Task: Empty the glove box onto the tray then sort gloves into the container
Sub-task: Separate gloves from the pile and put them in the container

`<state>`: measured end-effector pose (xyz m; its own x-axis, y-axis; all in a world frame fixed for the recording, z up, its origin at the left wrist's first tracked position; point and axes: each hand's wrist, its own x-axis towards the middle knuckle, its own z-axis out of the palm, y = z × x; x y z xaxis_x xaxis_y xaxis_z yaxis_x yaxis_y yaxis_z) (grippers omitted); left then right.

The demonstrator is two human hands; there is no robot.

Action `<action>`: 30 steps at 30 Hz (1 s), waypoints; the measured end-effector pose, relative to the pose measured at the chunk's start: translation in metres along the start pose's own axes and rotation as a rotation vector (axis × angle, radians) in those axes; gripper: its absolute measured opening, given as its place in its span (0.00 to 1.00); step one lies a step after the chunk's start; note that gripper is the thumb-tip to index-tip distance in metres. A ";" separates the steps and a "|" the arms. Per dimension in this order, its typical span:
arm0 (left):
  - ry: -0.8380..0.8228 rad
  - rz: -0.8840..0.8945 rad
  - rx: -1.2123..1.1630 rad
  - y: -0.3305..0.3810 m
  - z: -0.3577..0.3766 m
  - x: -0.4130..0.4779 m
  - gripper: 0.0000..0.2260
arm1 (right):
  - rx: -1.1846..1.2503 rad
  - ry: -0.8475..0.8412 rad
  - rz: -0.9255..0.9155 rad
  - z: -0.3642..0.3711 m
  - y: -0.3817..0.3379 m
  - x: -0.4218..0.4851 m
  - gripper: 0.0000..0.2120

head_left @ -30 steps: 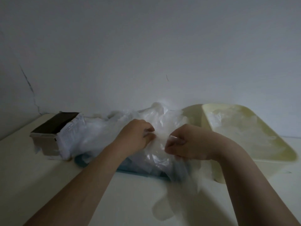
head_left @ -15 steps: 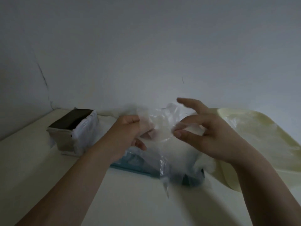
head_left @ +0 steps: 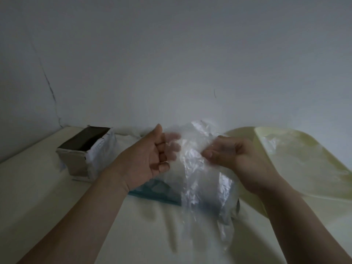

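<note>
A thin clear plastic glove (head_left: 198, 168) hangs crumpled between my two hands above the table. My left hand (head_left: 148, 155) grips its left edge with curled fingers, palm turned toward me. My right hand (head_left: 234, 157) pinches the glove's right side between thumb and fingers. Below and behind it, the blue tray (head_left: 152, 191) shows under more clear gloves. To the right lies the pale yellow container (head_left: 247, 183), with several clear gloves (head_left: 297, 149) inside. The opened glove box (head_left: 76, 162) stands at the left with its dark inside showing.
Everything rests on a cream table (head_left: 47, 206) against a grey wall (head_left: 171, 63). The glove's lower end trails down over the table in front of the tray.
Both hands rose from the pile with one glove. The right hand's fingers, spread half a second ago, have closed into a pinch; the left palm turned toward me. The view shifted, so things sit further right.
</note>
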<state>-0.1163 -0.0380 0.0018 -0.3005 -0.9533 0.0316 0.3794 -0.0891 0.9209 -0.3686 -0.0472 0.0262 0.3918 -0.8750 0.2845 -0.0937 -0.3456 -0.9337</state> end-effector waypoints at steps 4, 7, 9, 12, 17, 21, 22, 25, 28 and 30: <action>-0.018 0.029 0.057 -0.017 0.009 0.005 0.12 | 0.067 0.058 0.036 0.005 0.001 -0.002 0.07; 0.153 0.032 0.219 -0.009 0.016 0.002 0.09 | 0.055 0.155 0.079 0.007 0.001 -0.001 0.04; 0.296 0.078 0.322 0.001 0.014 -0.003 0.16 | 0.017 0.251 0.087 0.005 0.000 0.001 0.03; 0.504 0.195 0.326 0.007 0.007 -0.007 0.11 | -0.046 0.384 0.040 -0.007 -0.007 0.001 0.05; 0.627 0.276 0.569 0.003 0.016 -0.011 0.12 | -0.074 0.374 0.033 -0.031 -0.033 -0.011 0.08; 0.508 0.311 0.576 0.017 0.048 -0.007 0.07 | -0.151 0.374 0.076 -0.069 -0.058 -0.025 0.09; 0.474 0.311 0.577 0.020 0.058 -0.005 0.07 | -0.182 0.386 0.085 -0.085 -0.064 -0.029 0.09; 0.366 0.284 0.543 0.029 0.083 -0.001 0.05 | -0.336 0.419 0.124 -0.129 -0.073 -0.035 0.09; 0.223 0.241 0.508 0.041 0.108 0.000 0.07 | -0.553 0.433 0.192 -0.161 -0.063 -0.026 0.11; 0.124 0.208 0.412 0.050 0.127 -0.001 0.06 | -0.698 0.435 0.228 -0.172 -0.046 -0.013 0.13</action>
<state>-0.2080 -0.0044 0.0968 -0.1388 -0.9682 0.2081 0.0346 0.2053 0.9781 -0.5265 -0.0780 0.1024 -0.0780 -0.9515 0.2974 -0.7263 -0.1501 -0.6707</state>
